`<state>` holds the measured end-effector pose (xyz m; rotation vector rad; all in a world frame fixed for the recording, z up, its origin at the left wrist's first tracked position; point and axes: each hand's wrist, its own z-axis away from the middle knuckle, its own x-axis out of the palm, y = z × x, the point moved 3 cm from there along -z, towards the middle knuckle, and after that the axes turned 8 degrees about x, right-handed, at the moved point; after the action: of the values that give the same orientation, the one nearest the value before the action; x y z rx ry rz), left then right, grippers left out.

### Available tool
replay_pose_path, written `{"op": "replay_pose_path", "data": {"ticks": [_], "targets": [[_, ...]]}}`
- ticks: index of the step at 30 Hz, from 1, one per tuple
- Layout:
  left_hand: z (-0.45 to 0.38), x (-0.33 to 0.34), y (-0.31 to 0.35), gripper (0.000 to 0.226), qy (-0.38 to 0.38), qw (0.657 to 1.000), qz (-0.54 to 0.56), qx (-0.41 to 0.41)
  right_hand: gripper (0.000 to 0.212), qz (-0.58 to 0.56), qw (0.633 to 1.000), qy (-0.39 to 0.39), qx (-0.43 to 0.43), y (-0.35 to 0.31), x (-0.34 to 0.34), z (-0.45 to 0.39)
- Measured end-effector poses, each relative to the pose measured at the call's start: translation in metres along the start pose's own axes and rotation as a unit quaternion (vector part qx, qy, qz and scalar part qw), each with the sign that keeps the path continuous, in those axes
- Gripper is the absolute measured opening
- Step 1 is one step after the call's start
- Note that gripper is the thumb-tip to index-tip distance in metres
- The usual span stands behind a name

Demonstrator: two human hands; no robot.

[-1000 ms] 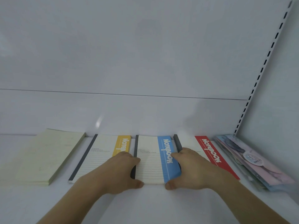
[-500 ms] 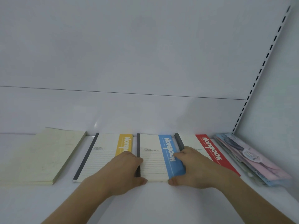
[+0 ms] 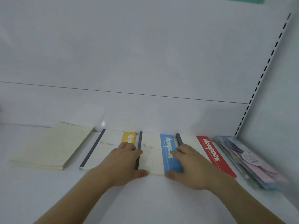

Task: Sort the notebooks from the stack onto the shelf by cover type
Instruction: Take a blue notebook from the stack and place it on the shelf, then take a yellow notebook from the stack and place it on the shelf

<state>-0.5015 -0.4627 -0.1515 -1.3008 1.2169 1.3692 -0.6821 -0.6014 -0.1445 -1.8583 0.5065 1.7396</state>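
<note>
My left hand (image 3: pixel 125 162) and right hand (image 3: pixel 190 165) clasp the blue notebook (image 3: pixel 159 152) by its sides. Squeezing unevenly could skew it against the red notebook (image 3: pixel 213 155) beside it.

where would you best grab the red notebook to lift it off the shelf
Probably the near short edge of the red notebook, from the front. It lies flat, the blue notebook and the pastel stack crowd its long sides, and the right hand covers its left part.

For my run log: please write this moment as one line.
phase: aligning | left hand: holds blue-band notebook | right hand: holds same | place: shelf, between yellow-band notebook, red-band notebook
</note>
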Motion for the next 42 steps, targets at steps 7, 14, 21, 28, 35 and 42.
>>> {"op": "replay_pose_path", "data": {"ticks": [7, 14, 21, 28, 35, 42], "targets": [[0.032, -0.008, 0.021, 0.076, 0.160, 0.982, -0.021, -0.094, 0.080, 0.022, 0.997, 0.068, -0.022, -0.018, -0.005, 0.012], [0.105, -0.010, -0.006, 0.074, 0.169, 0.969, -0.053, -0.174, 0.104, 0.005, 0.995, 0.044, -0.084, -0.094, 0.001, 0.020], [0.213, -0.027, -0.067, 0.087, 0.182, 0.949, -0.049, -0.251, 0.084, 0.014, 0.986, 0.041, -0.160, -0.228, 0.006, 0.030], [0.334, -0.053, -0.157, 0.074, 0.187, 0.936, -0.065, -0.291, 0.082, -0.011, 0.981, 0.057, -0.185, -0.384, 0.022, 0.039], [0.409, -0.070, -0.233, 0.072, 0.186, 0.928, -0.061, -0.318, 0.082, -0.016, 0.981, 0.053, -0.187, -0.499, 0.033, 0.030], [0.428, -0.090, -0.318, 0.066, 0.189, 0.926, -0.075, -0.317, 0.079, -0.039, 0.974, 0.100, -0.198, -0.582, 0.026, -0.033]]}}
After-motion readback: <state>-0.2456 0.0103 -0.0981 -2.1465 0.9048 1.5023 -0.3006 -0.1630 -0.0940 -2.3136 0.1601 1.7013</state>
